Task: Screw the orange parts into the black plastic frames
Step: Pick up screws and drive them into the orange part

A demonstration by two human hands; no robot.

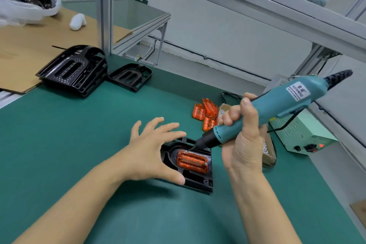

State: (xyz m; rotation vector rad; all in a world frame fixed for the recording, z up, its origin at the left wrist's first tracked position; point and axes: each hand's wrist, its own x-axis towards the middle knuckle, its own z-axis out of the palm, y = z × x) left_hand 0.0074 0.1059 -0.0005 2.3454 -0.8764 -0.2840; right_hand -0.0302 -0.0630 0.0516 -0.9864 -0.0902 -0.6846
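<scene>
A black plastic frame (198, 179) lies on the green mat with an orange part (192, 161) seated in it. My right hand (243, 134) grips a teal electric screwdriver (277, 109), whose black tip touches the orange part's upper left corner. My left hand (152, 152) hovers over the frame's left side with fingers spread, the thumb near the frame's front edge. Several loose orange parts (207, 114) lie on the mat behind the screwdriver.
A stack of black frames (73, 69) and a single frame (130, 76) sit at the back left by a cardboard sheet (23, 53). A power supply box (303, 134) and a small box of screws (267, 150) stand on the right. An aluminium post (104, 10) rises behind.
</scene>
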